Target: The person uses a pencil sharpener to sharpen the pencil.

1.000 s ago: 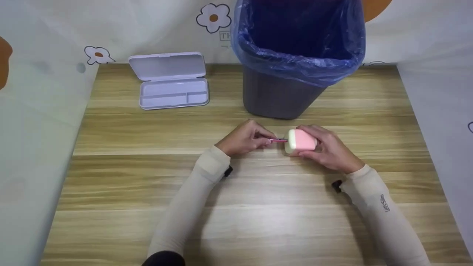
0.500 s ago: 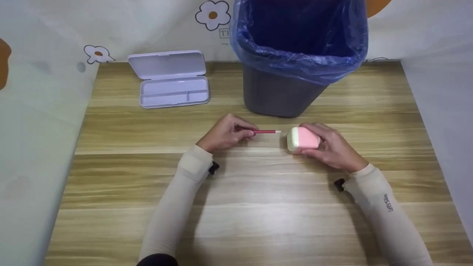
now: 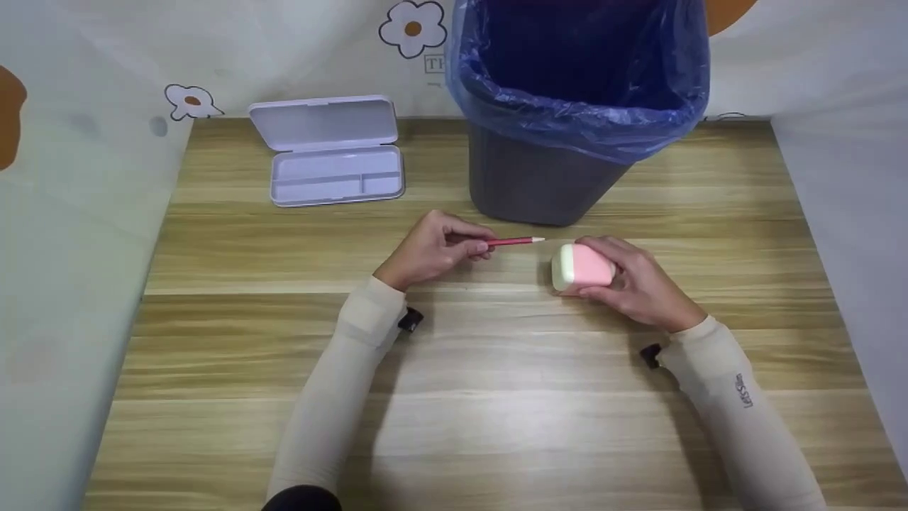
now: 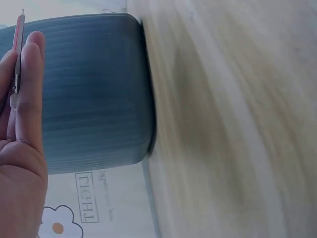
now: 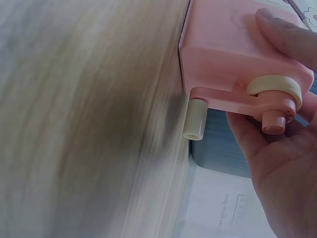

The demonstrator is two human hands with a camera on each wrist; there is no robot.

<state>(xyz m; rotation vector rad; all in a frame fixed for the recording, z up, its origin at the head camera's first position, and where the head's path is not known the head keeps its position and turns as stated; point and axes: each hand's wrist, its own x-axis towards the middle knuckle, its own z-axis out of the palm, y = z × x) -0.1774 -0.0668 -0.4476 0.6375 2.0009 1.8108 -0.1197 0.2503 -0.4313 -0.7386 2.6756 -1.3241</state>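
Note:
Between thumb and fingers, my left hand pinches a red pencil. Its sharpened pale tip points right and stands apart from the sharpener. In the left wrist view the pencil rises above the fingertips. My right hand grips a pink crank pencil sharpener with a cream front, on the table. Its crank arm and cream handle show in the right wrist view, with the thumb on the pink body. The sharpener's front opening cannot be made out from above.
A dark bin lined with a blue bag stands just behind both hands. An open lilac pencil case with a divided tray lies at the back left. White patterned cloth hangs along the wood-grain table.
The pencil has come out of the sharpener, baring its tip. My left hand has drawn it left, then slightly up and back. The right hand keeps its grip on the sharpener.

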